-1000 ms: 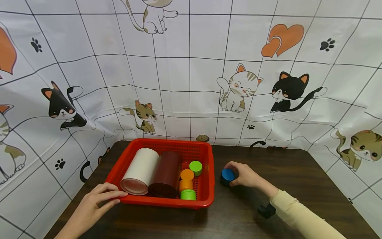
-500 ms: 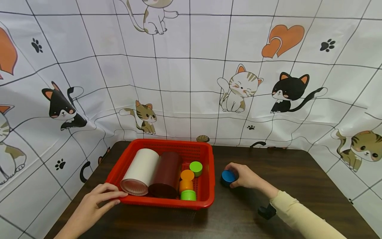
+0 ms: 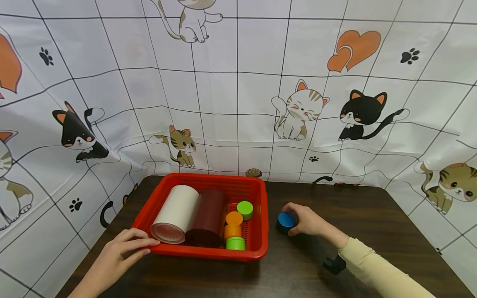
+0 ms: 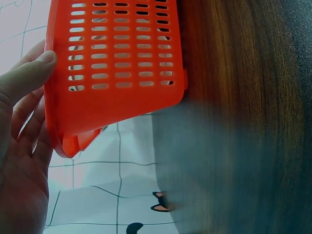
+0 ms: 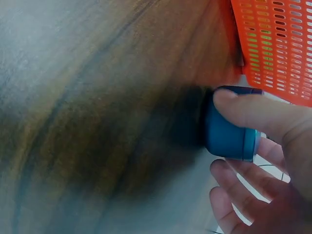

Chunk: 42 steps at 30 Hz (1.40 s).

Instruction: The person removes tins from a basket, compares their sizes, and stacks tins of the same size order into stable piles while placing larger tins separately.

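My left hand grips the near left corner rim of a red plastic basket; in the left wrist view the thumb lies outside the rim and the fingers behind it. To the right of the basket, my right hand pinches a small round blue jar between thumb and fingers. The right wrist view shows this jar at the tabletop, touching it or just above, I cannot tell which. Inside the basket lie a white cylinder and a dark brown cylinder.
Beside the cylinders in the basket are several small jars, among them an orange one and a green one. A dark wooden table carries everything. Cat-printed white sheeting rises behind and at both sides.
My right hand and the blue jar have shifted very slightly to the right. The left hand keeps its hold on the basket, which has not moved.
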Tool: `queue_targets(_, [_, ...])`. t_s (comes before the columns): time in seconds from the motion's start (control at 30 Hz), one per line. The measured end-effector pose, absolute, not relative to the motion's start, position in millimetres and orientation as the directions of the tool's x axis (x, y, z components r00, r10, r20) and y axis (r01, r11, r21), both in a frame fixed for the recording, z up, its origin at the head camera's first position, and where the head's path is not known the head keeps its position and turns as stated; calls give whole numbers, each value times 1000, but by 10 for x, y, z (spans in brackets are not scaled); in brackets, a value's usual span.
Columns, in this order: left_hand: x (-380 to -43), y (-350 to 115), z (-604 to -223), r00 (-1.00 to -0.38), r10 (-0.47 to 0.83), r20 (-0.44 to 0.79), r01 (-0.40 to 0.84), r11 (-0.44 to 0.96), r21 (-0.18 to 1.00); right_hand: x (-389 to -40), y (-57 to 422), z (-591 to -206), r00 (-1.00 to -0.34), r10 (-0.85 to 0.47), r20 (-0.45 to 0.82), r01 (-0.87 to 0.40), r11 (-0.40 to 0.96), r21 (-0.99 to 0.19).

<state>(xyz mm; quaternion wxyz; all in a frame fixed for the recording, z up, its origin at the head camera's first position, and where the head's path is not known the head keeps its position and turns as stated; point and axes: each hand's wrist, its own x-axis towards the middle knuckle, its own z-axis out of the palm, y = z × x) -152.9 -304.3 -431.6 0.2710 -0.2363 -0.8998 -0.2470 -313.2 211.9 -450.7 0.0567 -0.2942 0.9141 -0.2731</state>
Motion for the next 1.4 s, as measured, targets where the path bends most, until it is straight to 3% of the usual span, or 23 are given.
queue_targets(0.4, [-1530, -3029, -4315, -740, 293, 606, 564, 761, 322, -3162, 2122, -4190, -779, -625, 51, -544, 632, -553])
queue_targets(0.67, [-1571, -3044, -4326, -708, 313, 632, 599, 741, 304, -3284, 1951, -3787, -791, -606, 84, -566, 674, -474])
queue_targets(0.83, [-1573, -3048, -4322, -711, 312, 630, 594, 747, 300, -3393, 1704, -3525, -758, -644, 100, -620, 666, -415])
queue_targets(1.13, [-1540, -3048, -4322, -742, 284, 607, 556, 766, 322, -3515, 1178, -3238, -684, -729, -29, -685, 655, -319])
queue_targets(1.4, [-1546, -3053, -4315, -718, 306, 625, 589, 746, 311, -3616, 822, -3225, -670, -712, -212, -662, 702, -264])
